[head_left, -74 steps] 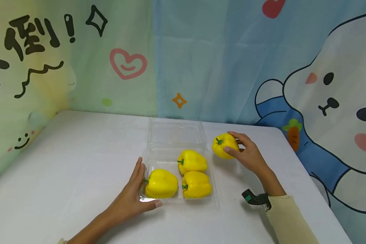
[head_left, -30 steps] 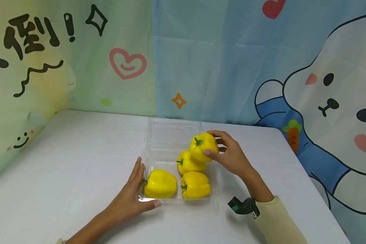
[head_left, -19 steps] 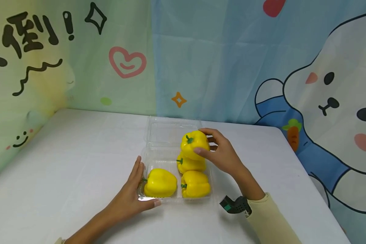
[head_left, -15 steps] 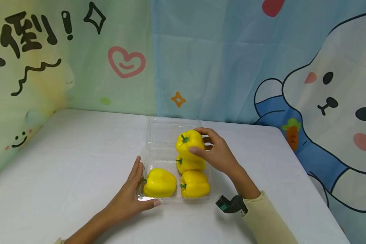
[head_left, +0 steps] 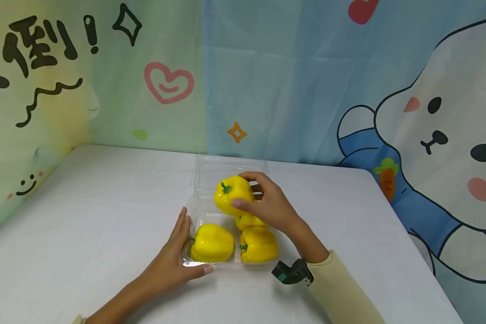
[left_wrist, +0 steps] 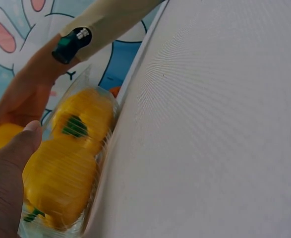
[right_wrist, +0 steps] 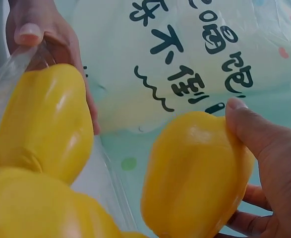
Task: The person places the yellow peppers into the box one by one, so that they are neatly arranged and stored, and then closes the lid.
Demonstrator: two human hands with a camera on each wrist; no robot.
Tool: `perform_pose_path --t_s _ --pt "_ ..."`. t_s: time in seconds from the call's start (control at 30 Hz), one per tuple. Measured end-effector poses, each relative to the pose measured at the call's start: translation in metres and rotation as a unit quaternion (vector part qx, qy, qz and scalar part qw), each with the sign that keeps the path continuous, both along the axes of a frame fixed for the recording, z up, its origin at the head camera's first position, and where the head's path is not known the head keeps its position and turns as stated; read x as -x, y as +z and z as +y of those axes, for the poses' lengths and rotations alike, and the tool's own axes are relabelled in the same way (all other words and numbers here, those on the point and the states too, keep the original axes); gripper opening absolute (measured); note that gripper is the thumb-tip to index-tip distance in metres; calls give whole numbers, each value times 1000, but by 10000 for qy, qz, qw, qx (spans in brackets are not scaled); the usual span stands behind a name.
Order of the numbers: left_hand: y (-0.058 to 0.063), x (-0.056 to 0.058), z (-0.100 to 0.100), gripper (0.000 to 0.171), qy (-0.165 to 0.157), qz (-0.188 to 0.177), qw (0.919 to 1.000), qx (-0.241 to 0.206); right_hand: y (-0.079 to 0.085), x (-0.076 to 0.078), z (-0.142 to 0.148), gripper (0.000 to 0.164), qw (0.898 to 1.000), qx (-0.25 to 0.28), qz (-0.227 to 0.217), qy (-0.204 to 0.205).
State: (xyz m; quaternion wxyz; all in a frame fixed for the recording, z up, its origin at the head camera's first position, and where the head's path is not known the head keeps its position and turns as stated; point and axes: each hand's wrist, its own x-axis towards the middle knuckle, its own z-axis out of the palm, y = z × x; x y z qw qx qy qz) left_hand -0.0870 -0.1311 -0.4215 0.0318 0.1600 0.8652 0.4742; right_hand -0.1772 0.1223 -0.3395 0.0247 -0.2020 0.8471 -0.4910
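Note:
My right hand (head_left: 269, 202) grips a yellow bell pepper (head_left: 231, 195), thumb on the near side, in the air above the back left part of a clear plastic clamshell box (head_left: 204, 207). Three more yellow peppers lie in the box: one at front left (head_left: 213, 243), one at front right (head_left: 260, 245), and one at back right (head_left: 249, 222), partly hidden by the held pepper and the hand. My left hand (head_left: 176, 256) rests against the box's front left corner, fingers straight along the side and thumb by the front edge. The right wrist view shows the held pepper (right_wrist: 195, 173) up close.
The box's lid (head_left: 231, 171) lies back, towards the printed cloth backdrop (head_left: 287, 90). A white table (head_left: 105, 216) carries everything. A dark device (head_left: 293, 271) sits at my right wrist, near the sleeve cuff.
My right hand has carried the pepper leftward, from right of the box, across above the back right pepper, to above the back left part. The left hand has stayed at its corner.

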Motion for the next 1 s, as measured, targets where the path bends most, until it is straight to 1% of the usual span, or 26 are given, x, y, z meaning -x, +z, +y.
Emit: perform_pose_path --t_s 0.13,0.27,0.5,0.63,0.87,1.0 --pt "0 0 -1 123 3 1 10000 2 1 -2 -10 64 9999 24 -130 87" --pt "0 0 -2 122 12 6 10000 16 0 -4 -21 65 9998 33 -156 145" --pt "0 0 -1 122 -9 21 10000 54 -7 -9 -35 72 9994 -277 -184 138" --pt "-1 0 -1 122 -7 44 10000 88 -10 -10 -38 72 9992 -344 -192 107" --pt "-3 2 -2 122 -55 102 9999 24 -13 -9 -38 73 9992 -375 -75 129" --pt "-4 2 -2 122 -94 113 9999 -36 -18 -8 -38 75 9987 -464 123 168"
